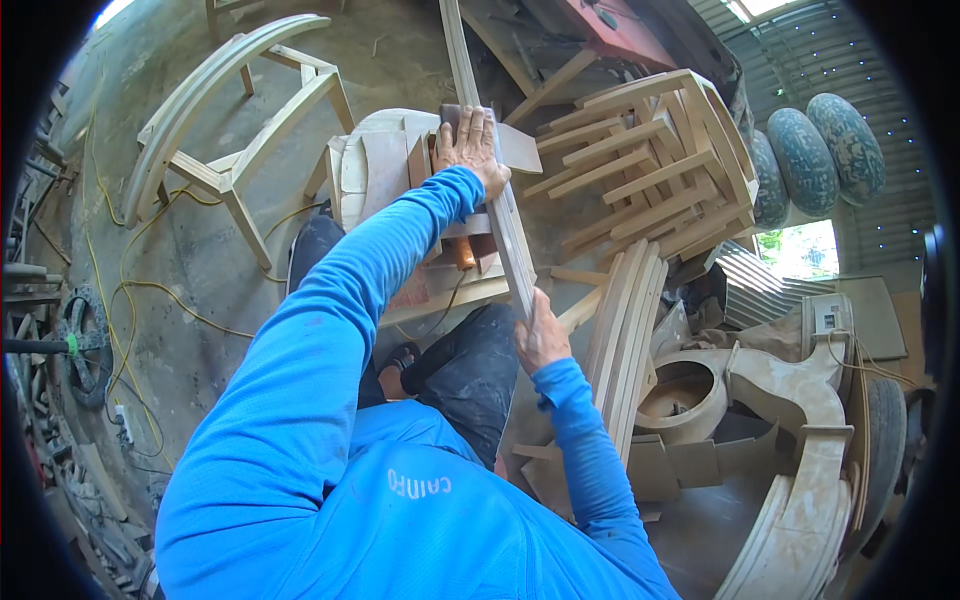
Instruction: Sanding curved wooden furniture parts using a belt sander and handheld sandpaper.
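Note:
A long, narrow wooden strip (462, 60) runs from the top of the view down toward my right side. My left hand (470, 152) lies on it with the fingers stretched out flat, pressing from above. Around the strip's near end, my right hand (543, 335) is closed. Beneath the strip sits a tool with a flat brown surface (482, 244), an orange handle (464, 253) and a dark cord; it looks like an upturned belt sander, partly hidden by my left arm. It rests on a low wooden stand (440, 304) in front of my knees.
A curved wooden frame on legs (285, 140) stands at the left. Slatted wooden pieces (650, 165) are stacked at the right, near leaning strips (625, 330). A large carved wooden part (790, 385) lies at lower right. Yellow cords (165, 285) cross the left floor.

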The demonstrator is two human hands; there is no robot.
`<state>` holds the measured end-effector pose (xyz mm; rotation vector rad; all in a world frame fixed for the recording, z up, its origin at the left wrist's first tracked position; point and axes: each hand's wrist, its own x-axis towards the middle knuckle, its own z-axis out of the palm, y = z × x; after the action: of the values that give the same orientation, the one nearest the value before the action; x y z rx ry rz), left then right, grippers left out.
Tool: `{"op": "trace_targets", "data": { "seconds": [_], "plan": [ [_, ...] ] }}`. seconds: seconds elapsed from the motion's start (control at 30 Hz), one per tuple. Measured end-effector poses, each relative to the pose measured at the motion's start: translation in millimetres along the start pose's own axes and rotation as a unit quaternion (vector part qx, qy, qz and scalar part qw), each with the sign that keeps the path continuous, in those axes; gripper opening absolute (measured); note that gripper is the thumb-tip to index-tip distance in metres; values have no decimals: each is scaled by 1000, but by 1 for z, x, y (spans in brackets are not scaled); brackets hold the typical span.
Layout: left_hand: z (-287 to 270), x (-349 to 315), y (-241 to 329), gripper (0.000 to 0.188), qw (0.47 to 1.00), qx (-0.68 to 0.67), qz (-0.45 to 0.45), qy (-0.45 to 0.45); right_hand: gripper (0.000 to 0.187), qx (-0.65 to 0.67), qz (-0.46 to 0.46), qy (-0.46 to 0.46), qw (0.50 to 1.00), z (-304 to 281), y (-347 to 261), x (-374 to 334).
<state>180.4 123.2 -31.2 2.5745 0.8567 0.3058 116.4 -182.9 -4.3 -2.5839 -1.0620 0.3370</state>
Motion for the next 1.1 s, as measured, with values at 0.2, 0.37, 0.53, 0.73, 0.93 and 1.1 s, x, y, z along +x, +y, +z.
{"op": "trace_targets", "data": {
  "seconds": [0.2, 0.37, 0.53, 0.73, 0.93, 1.1],
  "plan": [
    [0, 3, -9, 96, 999, 40, 8, -19, 62, -29, 15, -24, 999, -45, 24, -137],
    [-13, 8, -21, 97, 997, 50, 44, -50, 65, -55, 137, -112, 983, -132, -21, -249],
    [-2, -10, -3, 98, 998, 24, 50, -43, 52, -49, 267, -78, 959, -216, -34, -325],
    [-17, -120, 73, 97, 992, -42, 40, -109, 49, -49, 337, -43, 939, -362, -70, -407],
    [-14, -133, 79, 94, 992, -98, 28, -69, 51, -146, 388, -38, 909, -399, -66, -393],
    [-5, -47, 33, 91, 995, -28, 60, -76, 40, -54, 351, -37, 934, -289, -14, -335]
  ]
}}
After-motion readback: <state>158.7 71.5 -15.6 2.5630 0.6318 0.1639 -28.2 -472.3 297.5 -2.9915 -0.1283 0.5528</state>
